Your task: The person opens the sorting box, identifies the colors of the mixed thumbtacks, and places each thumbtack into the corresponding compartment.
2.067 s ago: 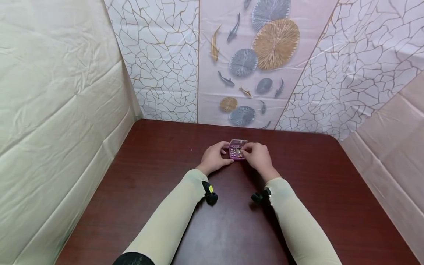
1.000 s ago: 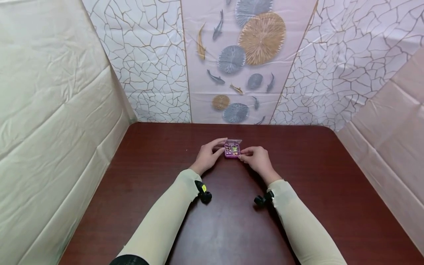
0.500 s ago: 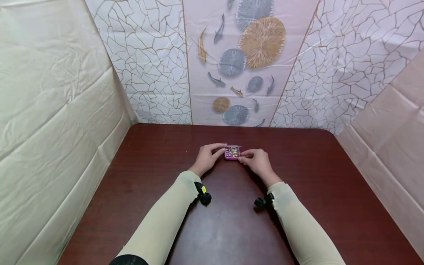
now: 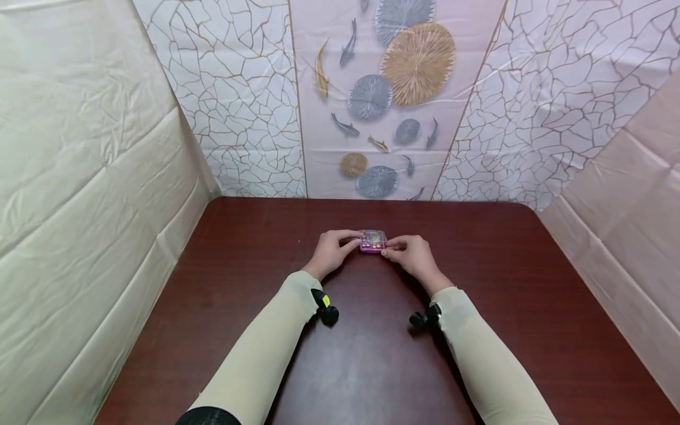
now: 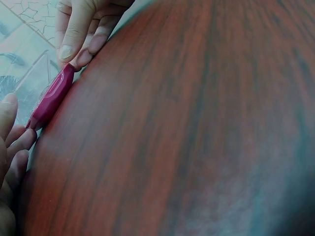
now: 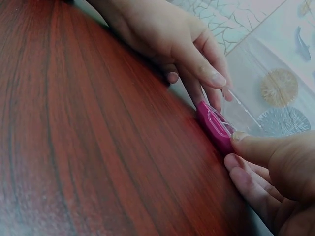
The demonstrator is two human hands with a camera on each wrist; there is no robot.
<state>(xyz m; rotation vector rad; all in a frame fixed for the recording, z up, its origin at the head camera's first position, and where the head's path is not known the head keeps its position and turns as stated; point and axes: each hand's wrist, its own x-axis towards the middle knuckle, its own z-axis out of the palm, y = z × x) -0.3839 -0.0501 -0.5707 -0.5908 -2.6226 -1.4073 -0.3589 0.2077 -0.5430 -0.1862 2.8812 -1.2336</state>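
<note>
A small magenta pill box [image 4: 372,246] with a clear hinged lid [image 4: 373,235] lies near the table's far side. Small coloured pieces show blurrily through the lid, which leans low over the compartments, its front edge still raised in the wrist views. At the box's left side is my left hand [image 4: 327,252], fairly straight fingers touching the lid's edge and the box's end; part of their contact is hidden. My right hand [image 4: 417,257] pinches the right end of the box [image 6: 215,129] between thumb and fingers.
The dark red-brown table [image 4: 366,366] stretches toward me on all sides of the box. A patterned cloth backdrop [image 4: 372,106] hangs behind its far edge. Cream cloth [image 4: 101,177] hangs at the left. A black wrist camera [image 4: 329,315] sits on each wrist.
My right hand has moved from above the compartments to the box's right edge. The lid has swung from upright down over the compartments, with my left fingers following it.
</note>
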